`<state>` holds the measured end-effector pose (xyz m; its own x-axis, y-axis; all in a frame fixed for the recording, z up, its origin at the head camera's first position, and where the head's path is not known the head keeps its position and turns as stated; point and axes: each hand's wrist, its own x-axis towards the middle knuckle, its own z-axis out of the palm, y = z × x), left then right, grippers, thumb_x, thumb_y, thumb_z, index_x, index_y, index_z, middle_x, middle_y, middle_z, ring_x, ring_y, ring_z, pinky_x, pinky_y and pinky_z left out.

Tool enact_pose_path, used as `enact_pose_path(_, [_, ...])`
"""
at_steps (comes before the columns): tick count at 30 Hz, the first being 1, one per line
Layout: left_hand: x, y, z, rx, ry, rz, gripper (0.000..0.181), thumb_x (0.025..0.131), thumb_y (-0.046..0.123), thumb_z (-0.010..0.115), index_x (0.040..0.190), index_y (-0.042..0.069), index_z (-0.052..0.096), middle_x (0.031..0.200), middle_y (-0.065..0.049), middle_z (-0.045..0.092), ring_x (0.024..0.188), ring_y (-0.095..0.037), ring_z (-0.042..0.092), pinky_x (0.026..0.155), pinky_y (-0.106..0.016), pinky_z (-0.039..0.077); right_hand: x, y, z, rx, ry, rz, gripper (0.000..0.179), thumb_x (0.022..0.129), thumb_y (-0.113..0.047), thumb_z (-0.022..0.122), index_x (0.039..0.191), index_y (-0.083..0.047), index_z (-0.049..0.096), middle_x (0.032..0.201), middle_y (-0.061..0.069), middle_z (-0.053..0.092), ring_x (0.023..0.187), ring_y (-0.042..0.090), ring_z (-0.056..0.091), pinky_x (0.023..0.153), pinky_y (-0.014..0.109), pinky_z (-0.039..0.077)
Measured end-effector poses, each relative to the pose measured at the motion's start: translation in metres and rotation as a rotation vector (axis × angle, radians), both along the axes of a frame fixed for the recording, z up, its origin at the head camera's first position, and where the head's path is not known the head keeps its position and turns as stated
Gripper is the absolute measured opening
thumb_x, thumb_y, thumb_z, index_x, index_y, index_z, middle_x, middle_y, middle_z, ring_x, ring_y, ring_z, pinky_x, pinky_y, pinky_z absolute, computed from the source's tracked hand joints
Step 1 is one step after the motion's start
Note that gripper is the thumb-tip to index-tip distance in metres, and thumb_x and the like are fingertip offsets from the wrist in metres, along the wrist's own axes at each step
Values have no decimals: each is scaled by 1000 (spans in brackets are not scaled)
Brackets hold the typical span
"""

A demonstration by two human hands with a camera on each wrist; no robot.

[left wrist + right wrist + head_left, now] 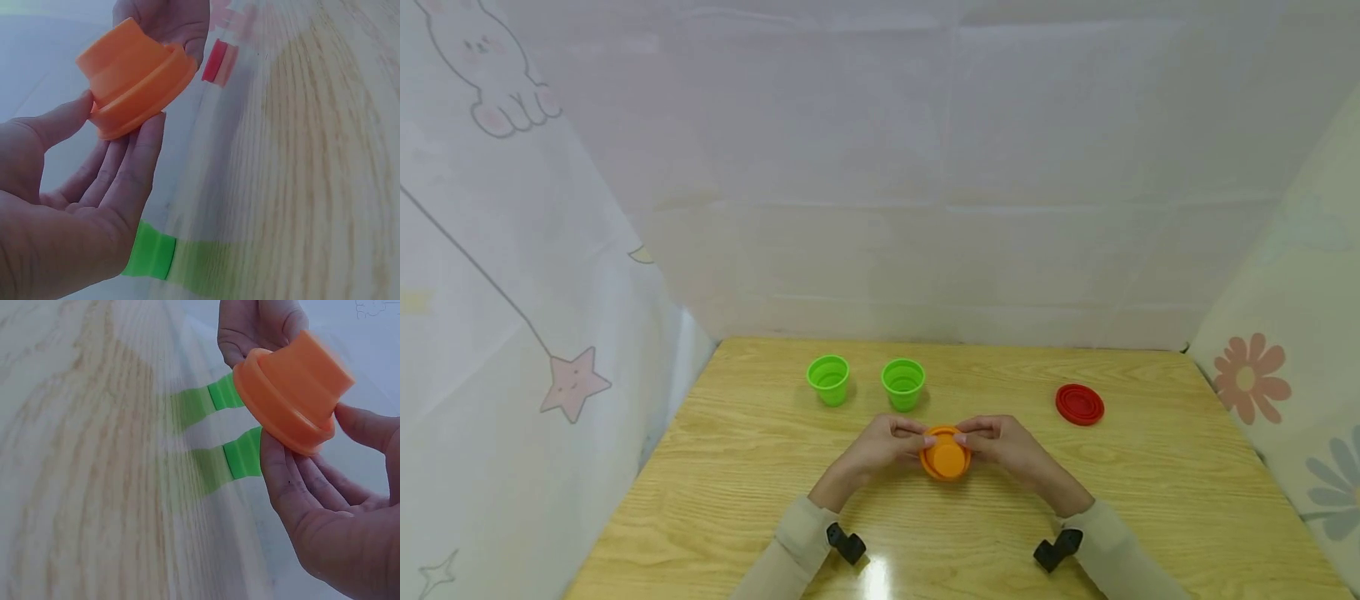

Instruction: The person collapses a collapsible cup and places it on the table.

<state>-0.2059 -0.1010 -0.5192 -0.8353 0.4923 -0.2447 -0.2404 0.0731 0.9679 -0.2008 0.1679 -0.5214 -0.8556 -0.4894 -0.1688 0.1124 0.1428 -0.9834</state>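
An orange collapsible cup (946,460) is held above the table between both hands, its base facing the head camera. It looks partly folded in the wrist views, with a stepped wall (128,65) rising from a wide rim. My left hand (880,448) pinches one side of the rim, thumb on the base side and fingers beneath. On the opposite side, my right hand (1011,450) grips the cup the same way. Beyond the hands stand two green collapsible cups (830,382) (903,385), both upright and extended.
A flattened red collapsible cup (1080,405) lies on the wooden table (737,433) to the right. Pale patterned cloth (947,183) hangs behind the table and at both sides. Each wrist carries a small black camera (846,543).
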Motion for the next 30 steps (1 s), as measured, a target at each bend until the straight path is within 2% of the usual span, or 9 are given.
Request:
enact_pose_path(5, [-1,-2,1,-19,4,26,40,100,19,74,131,-5,68,117,-17,77,95,-18,77,95,-46,65,0,-2,2,-23,-14,12,53,102,-26,71,141,8,58,130,14,73,106,12,73,95,30,64])
enact_pose_path(14, [2,-1,5,-36,28,12,43,98,21,77,131,-4,68,121,-18,76,99,-20,77,96,-48,65,3,-4,11,-22,13,1,53,101,-23,73,139,12,57,123,14,75,99,9,72,90,28,65])
enact_pose_path(21, [4,1,6,-45,40,1,39,99,23,76,127,-4,71,117,-17,78,95,-18,77,95,-49,65,3,-5,7,5,35,-12,50,100,-18,73,138,10,57,98,0,76,88,10,70,86,31,65])
enact_pose_path(26, [4,2,6,-65,62,7,35,99,27,76,121,-1,75,109,-13,80,88,-18,78,90,-48,66,2,-8,5,13,31,-51,51,100,-11,71,141,10,50,95,1,75,89,14,70,85,30,65])
enact_pose_path(30, [4,2,7,-72,88,-11,36,101,27,73,123,-3,74,112,-16,80,87,-16,78,87,-45,67,2,-12,3,13,62,-80,51,99,-7,70,140,13,46,94,3,75,86,13,71,80,26,64])
